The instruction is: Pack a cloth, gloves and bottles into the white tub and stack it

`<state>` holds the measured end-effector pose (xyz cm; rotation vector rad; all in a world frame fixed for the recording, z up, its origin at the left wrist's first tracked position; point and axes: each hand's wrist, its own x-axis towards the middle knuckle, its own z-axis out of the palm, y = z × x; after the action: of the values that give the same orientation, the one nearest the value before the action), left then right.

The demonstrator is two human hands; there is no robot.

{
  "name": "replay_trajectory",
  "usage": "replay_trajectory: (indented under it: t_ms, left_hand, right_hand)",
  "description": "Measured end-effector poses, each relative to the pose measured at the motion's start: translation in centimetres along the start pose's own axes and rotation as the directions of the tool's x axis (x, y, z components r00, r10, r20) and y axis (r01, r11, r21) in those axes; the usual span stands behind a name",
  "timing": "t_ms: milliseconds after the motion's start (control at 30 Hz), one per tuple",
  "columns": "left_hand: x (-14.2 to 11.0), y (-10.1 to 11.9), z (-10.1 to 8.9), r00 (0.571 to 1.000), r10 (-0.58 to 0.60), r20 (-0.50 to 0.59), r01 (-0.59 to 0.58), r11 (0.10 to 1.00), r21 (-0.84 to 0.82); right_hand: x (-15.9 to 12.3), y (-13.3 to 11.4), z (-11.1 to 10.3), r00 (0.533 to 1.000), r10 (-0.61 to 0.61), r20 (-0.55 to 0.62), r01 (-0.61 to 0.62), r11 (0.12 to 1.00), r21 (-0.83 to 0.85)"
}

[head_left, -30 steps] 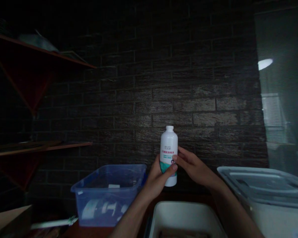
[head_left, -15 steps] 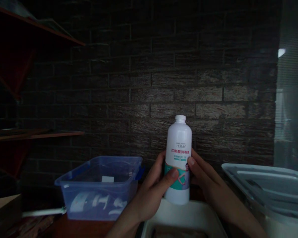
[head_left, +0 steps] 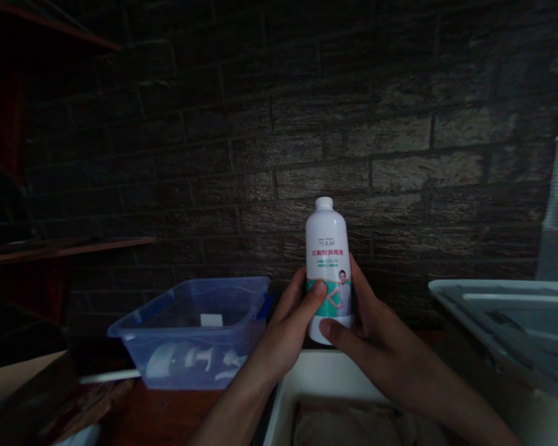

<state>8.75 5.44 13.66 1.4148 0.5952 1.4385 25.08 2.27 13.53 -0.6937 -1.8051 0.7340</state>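
A white plastic bottle (head_left: 327, 248) with a white cap and a red, green and white label stands upright in front of a dark brick wall. My left hand (head_left: 288, 328) wraps its lower part from the left, thumb on the label. From the right, my right hand (head_left: 367, 328) holds the bottle's base, thumb across the bottom edge. Both hands are closed on it, above a white bin (head_left: 325, 384).
A clear blue tub (head_left: 195, 328) with white pump parts inside sits at the left on a reddish-brown surface. A large grey lidded container (head_left: 511, 316) stands at the right. Wooden shelves (head_left: 65, 248) are mounted on the left wall. Cloth lies inside the white bin.
The bottle has shifted slightly left and up in view. My right hand has slid down from the bottle's side to its base. The camera has tilted.
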Motion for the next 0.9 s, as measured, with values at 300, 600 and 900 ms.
replay_trajectory:
  t_ms: [300, 600, 900]
  left_hand:
    - [1.2, 0.6, -1.4, 0.981, 0.183, 0.057, -0.192, 0.945, 0.264]
    - [0.1, 1.2, -1.1, 0.976, 0.185, 0.116, -0.204, 0.962, 0.183]
    - [0.7, 0.0, -0.9, 0.994, 0.106, 0.026, -0.109, 0.979, 0.173]
  right_hand:
    - [-0.3, -0.9, -0.5, 0.991, 0.128, 0.04, -0.133, 0.982, 0.137]
    - [0.1, -0.5, 0.4, 0.999, 0.032, -0.032, -0.026, 0.985, 0.171]
    - [0.2, 1.4, 0.8, 0.995, 0.026, -0.1, -0.033, 0.997, -0.068]
